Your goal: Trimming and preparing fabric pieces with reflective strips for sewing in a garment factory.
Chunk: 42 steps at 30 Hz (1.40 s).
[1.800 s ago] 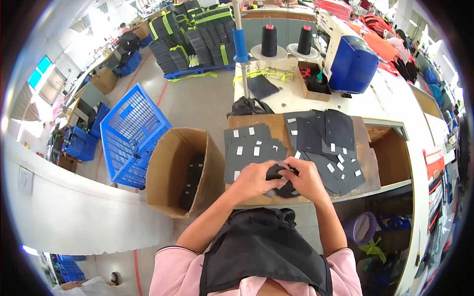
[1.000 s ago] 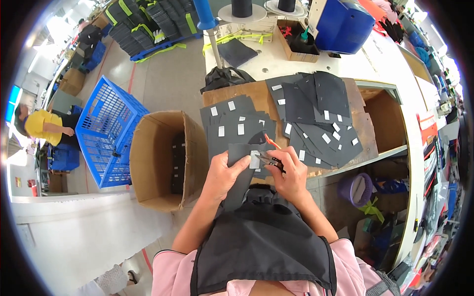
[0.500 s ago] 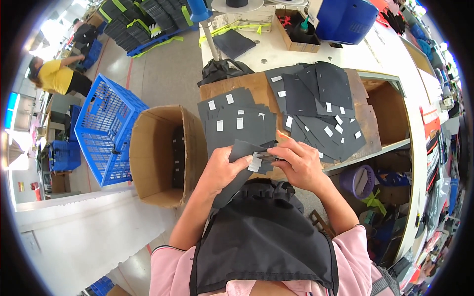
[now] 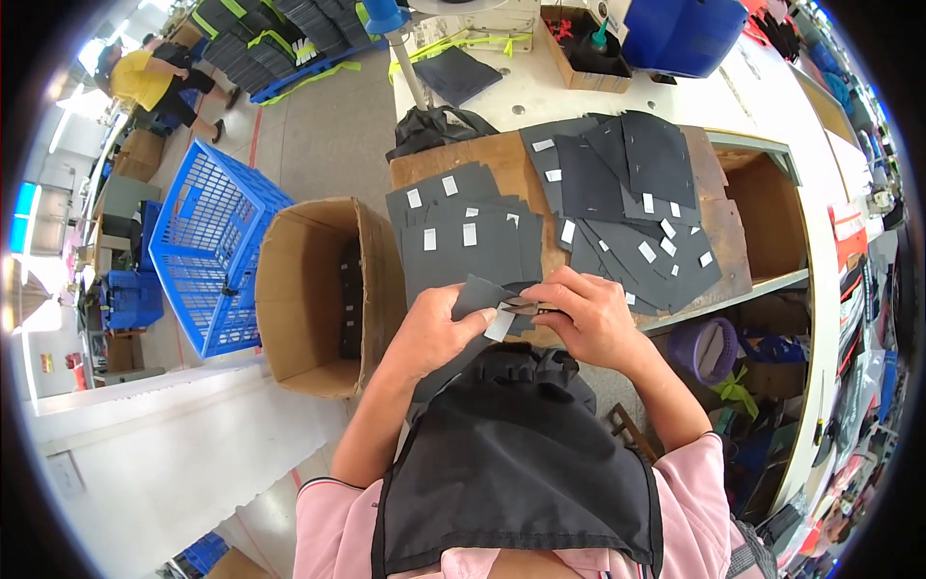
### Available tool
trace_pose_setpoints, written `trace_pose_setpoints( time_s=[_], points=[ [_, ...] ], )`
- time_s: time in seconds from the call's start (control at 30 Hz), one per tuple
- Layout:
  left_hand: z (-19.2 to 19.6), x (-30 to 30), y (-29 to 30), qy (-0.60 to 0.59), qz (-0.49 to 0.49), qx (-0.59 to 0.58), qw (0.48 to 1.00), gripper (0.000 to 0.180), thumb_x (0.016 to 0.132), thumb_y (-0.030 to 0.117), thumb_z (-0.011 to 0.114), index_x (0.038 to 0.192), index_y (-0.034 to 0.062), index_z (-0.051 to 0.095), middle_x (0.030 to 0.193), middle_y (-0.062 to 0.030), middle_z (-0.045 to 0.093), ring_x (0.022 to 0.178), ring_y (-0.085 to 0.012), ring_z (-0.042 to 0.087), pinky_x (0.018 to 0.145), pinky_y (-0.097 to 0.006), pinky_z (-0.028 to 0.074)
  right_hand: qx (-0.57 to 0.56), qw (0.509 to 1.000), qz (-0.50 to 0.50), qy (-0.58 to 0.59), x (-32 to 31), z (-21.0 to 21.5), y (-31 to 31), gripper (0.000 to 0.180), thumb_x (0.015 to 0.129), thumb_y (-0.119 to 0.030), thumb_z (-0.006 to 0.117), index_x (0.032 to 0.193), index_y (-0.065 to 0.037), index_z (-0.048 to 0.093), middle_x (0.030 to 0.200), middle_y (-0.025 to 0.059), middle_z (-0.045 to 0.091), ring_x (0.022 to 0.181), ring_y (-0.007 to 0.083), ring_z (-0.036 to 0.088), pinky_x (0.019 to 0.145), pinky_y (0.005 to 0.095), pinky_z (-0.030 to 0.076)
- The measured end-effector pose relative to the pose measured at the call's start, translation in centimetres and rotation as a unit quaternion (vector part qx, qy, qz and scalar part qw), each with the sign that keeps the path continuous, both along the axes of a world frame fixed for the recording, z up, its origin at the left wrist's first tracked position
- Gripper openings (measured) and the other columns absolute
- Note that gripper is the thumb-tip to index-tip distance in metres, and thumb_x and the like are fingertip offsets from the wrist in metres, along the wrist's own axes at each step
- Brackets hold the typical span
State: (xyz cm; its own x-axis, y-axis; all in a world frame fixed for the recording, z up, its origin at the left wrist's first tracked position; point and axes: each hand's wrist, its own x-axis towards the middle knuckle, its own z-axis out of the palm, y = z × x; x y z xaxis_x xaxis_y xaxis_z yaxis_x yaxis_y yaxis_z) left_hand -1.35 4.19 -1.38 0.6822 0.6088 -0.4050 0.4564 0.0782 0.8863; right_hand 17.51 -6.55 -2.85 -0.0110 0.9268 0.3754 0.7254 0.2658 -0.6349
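My left hand pinches a dark grey fabric piece with a white label at its edge; the thumb lies beside the label. In my right hand is a small pair of thread snips, its blades right against the edge of the piece near the label. Whether a thread sits between the blades is too small to tell. Just beyond my hands lies a pile of grey labelled fabric pieces on a brown board. Another spread pile of dark pieces covers the board's right part.
A cardboard box with dark labelled pieces inside stands left of the board, beside a blue plastic crate. A small carton and a blue machine part sit on the white table. A purple basket is below. A person in yellow is far left.
The snips and both hands stay at the label, with the piece tilted slightly differently. The person in yellow has moved right and farther away.
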Motion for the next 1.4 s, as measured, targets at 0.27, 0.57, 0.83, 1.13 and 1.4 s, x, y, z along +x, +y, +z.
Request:
trace_pose_setpoints(
  time_s=[0.27, 0.57, 0.83, 1.13, 1.4],
  points=[
    [0.0, 0.4, 0.0, -0.029, 0.023, -0.101, 0.994, 0.013, 0.08, 0.009, 0.061, 0.087, -0.0027, 0.062, 0.074, 0.0016, 0.057, 0.066, -0.0054, 0.048, 0.059, -0.022, 0.04, 0.052, 0.999, 0.007, -0.01, 0.8, -0.2, -0.1, 0.035, 0.061, -0.007, 0.073, 0.095, -0.009, 0.064, 0.078, 0.0033, 0.058, 0.063, 0.0237, 0.056, 0.055, 0.0325, 0.045],
    [-0.4, 0.4, -0.2, -0.008, 0.005, -0.033, 0.999, 0.02, 0.078, 0.011, 0.06, 0.092, -0.004, 0.061, 0.073, -0.0032, 0.059, 0.069, -0.0098, 0.049, 0.064, -0.027, 0.042, -0.006, 0.998, 0.036, -0.04, 0.9, 0.2, -0.3, 0.033, 0.061, -0.008, 0.072, 0.092, -0.009, 0.063, 0.078, 0.0023, 0.058, 0.063, 0.0234, 0.056, 0.055, 0.0325, 0.045],
    [-0.6, 0.3, 0.0, 0.02, -0.031, -0.033, 0.999, 0.024, 0.08, 0.014, 0.058, 0.096, -0.0038, 0.06, 0.072, -0.0076, 0.06, 0.069, -0.0129, 0.051, 0.069, -0.028, 0.042, 0.009, 0.997, 0.063, -0.051, 1.2, 0.4, 0.1, 0.031, 0.061, -0.008, 0.072, 0.091, -0.01, 0.064, 0.078, 0.0001, 0.059, 0.063, 0.0215, 0.057, 0.058, 0.0317, 0.045],
    [-1.0, 0.2, -0.3, 0.025, -0.038, 0.008, 0.999, 0.029, 0.08, 0.017, 0.058, 0.1, -0.0041, 0.059, 0.08, -0.0128, 0.062, 0.074, -0.0191, 0.055, 0.075, -0.032, 0.043, 0.022, 0.996, 0.076, -0.039, 1.8, 0.2, -0.6, 0.028, 0.06, -0.01, 0.072, 0.086, -0.011, 0.063, 0.074, -0.0009, 0.054, 0.06, 0.0188, 0.054, 0.055, 0.0308, 0.042],
    [-0.2, 0.7, -0.3, 0.053, -0.064, 0.028, 0.996, 0.032, 0.08, 0.019, 0.059, 0.1, -0.0061, 0.058, 0.083, -0.0194, 0.062, 0.077, -0.0265, 0.058, 0.078, -0.034, 0.044, -0.006, 0.997, 0.054, -0.055, 1.7, 0.8, -0.6, 0.029, 0.062, -0.009, 0.072, 0.091, -0.01, 0.064, 0.076, 0.0013, 0.056, 0.062, 0.0229, 0.054, 0.056, 0.0331, 0.045]
  ],
)
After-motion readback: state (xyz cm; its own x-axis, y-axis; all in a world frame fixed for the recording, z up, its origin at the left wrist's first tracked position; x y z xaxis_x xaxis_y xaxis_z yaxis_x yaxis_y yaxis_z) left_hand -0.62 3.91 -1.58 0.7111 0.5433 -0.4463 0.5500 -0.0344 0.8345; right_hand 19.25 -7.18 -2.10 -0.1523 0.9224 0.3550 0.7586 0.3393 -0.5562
